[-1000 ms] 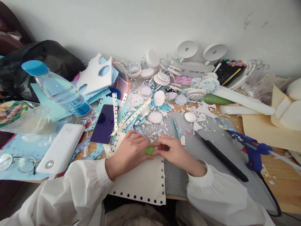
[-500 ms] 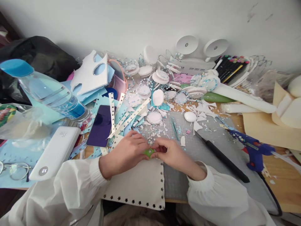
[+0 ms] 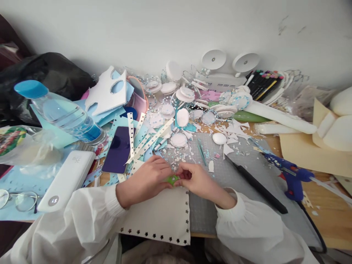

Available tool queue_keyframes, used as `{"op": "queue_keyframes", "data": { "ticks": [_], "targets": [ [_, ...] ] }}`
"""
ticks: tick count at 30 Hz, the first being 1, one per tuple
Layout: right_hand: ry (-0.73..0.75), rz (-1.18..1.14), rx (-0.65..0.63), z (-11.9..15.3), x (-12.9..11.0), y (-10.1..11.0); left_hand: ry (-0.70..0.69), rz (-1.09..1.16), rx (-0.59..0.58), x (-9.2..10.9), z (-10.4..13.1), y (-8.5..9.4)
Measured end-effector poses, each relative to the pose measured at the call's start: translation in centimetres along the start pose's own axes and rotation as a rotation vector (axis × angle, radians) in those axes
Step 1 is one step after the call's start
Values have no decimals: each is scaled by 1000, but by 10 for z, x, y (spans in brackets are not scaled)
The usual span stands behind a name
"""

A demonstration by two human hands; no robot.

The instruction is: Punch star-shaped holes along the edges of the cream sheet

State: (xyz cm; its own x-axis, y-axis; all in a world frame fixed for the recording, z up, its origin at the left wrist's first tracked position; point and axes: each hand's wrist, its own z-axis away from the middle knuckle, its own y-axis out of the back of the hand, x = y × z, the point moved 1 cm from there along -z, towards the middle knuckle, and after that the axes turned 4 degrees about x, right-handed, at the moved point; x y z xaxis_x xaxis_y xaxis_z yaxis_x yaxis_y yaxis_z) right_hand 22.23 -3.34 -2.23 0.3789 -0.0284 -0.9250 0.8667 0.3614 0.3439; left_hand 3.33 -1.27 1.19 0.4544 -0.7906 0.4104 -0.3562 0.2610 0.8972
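Note:
A small green craft punch [image 3: 172, 179] sits at the far edge of a cream paper sheet [image 3: 156, 216]. Flower-shaped holes run along the sheet's near and right edges. My left hand [image 3: 150, 176] is closed on the punch from the left, its wrist over the paper. From the right, my right hand [image 3: 194, 178] pinches the same punch between thumb and curled fingers. The fingers hide most of the punch and the paper's far edge. Beyond my left hand lie cream paper strips [image 3: 151, 141] with punched flowers.
A purple phone [image 3: 117, 150], white power bank [image 3: 67, 179] and tilted water bottle [image 3: 66, 117] stand left. On the right lie a black-handled pen-like tool [image 3: 261, 189] and a blue glue gun [image 3: 291, 172]. White discs [image 3: 183, 117] and scraps crowd the back of the grey cutting mat [image 3: 203, 212].
The view has shifted slightly, so the surroundings sit a little lower and those on the right further left. Both hands stay on the punch, with only slight finger movement.

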Motion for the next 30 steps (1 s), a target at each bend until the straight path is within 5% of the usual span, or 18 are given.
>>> {"op": "queue_keyframes", "data": {
  "ticks": [4,9,12,18,26,30],
  "targets": [
    [104,84,-47,3,-2,19,8,-10,8,3,1,1],
    [163,736,489,5,11,51,18,-42,6,3,1,2],
    [123,904,559,0,24,57,21,-61,-4,3,0,2],
    [157,774,572,-7,21,63,29,-53,-16,4,-1,3],
    [247,29,679,10,2,79,45,17,-52,0,-5,6],
    [398,-45,542,17,-9,63,44,72,-66,-4,-7,6]
  ]
}}
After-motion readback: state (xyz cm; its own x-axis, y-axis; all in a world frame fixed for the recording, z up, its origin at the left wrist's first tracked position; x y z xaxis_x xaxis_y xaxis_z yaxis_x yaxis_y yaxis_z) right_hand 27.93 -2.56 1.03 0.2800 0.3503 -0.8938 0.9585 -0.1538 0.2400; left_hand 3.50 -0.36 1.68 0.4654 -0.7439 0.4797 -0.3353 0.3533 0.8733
